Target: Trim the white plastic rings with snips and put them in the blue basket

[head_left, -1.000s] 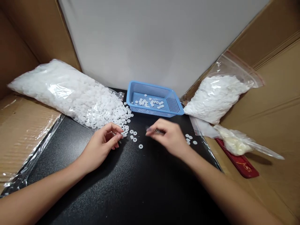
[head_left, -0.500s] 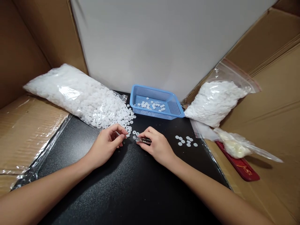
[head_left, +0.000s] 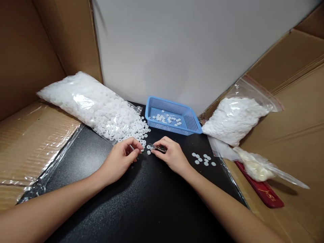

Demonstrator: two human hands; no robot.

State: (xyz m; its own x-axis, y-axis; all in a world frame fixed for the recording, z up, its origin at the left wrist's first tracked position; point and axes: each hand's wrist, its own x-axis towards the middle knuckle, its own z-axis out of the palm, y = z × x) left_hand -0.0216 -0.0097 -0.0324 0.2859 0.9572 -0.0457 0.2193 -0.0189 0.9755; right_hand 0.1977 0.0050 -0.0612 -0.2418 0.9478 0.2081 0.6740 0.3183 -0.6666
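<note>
My right hand (head_left: 170, 156) is closed on a small dark tool that looks like tweezers (head_left: 158, 147), its tip at a loose white ring (head_left: 149, 146) on the black mat (head_left: 141, 202). My left hand (head_left: 122, 159) rests beside it with fingers curled and thumb against forefinger at the edge of the spilled rings (head_left: 141, 130); what it pinches I cannot make out. The rings spill from a big clear bag (head_left: 93, 106) at the left. A blue mesh basket (head_left: 190, 123) behind holds several white pieces.
A small group of white discs (head_left: 204, 159) lies right of my right hand. A zip bag of white pieces (head_left: 235, 118), a smaller bag (head_left: 255, 165) and a red flat object (head_left: 265, 192) lie at the right. Cardboard walls (head_left: 30, 50) enclose both sides.
My right hand has moved left from the mat's middle to the loose rings near my left hand. The camera view has shifted; the left hand has hardly moved.
</note>
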